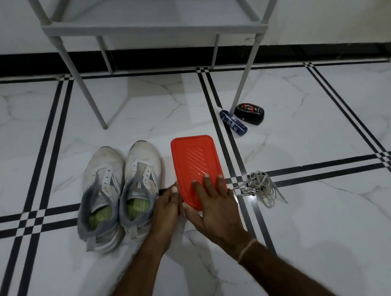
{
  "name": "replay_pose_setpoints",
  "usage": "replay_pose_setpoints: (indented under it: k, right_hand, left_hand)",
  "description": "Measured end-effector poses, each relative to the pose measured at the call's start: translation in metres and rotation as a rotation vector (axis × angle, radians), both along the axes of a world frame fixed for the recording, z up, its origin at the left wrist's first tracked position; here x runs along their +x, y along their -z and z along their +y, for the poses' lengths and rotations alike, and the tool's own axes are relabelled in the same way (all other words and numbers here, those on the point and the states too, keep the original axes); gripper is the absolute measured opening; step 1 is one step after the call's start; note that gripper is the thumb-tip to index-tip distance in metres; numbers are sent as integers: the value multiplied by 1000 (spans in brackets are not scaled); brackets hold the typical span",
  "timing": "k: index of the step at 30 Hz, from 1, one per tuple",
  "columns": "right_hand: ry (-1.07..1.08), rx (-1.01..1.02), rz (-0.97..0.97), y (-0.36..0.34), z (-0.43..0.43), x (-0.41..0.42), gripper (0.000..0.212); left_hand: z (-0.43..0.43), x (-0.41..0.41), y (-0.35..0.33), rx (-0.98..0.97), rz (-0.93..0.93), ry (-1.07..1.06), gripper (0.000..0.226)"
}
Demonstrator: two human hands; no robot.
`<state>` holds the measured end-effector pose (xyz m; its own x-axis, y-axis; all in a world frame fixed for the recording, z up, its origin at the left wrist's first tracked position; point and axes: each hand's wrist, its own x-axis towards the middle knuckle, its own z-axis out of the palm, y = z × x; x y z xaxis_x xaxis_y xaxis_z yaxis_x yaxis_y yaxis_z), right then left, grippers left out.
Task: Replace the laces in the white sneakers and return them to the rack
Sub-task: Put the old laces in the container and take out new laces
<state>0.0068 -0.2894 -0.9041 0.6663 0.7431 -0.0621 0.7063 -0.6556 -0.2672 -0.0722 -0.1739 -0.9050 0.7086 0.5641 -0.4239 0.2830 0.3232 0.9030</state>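
Pressing flat right hand (213,206), fingers straight, on red lidded box (195,161) | left hand (168,205) grips its near-left corner | laceless white sneakers (142,165) on floor (304,128) just left | loose laces (262,187) bunched on its right

Left hand (168,204) grips, right hand (213,206) presses red box (191,157).

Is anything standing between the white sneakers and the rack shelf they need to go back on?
Nothing visible does. Only floor tile lies between the sneakers and the rack. The red box sits to their right, not in the path.
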Motion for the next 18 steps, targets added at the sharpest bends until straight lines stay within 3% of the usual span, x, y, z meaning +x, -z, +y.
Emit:
replay_pose_setpoints:
  k: [2,6,9,12,14,18]
  right_hand:
    - [-26,103,61,-5,-3,5,72]
    - [117,527,276,-24,-14,19,55]
    - [458,849,380,-29,-31,23,33]
    - [752,1260,752,-21,-46,38,37]
    - [801,1336,917,-10,-49,43,41]
    - [902,1227,1071,15,-44,42,33]
  left_hand:
    - [0,-3,1,106,12,-1,25]
    - [5,-3,16,396,125,-68,20]
    - [2,0,22,438,165,-101,14]
    - [-1,0,21,447,164,-135,13]
    - [1,-5,22,453,164,-149,17]
    - [10,-10,25,480,160,-159,22]
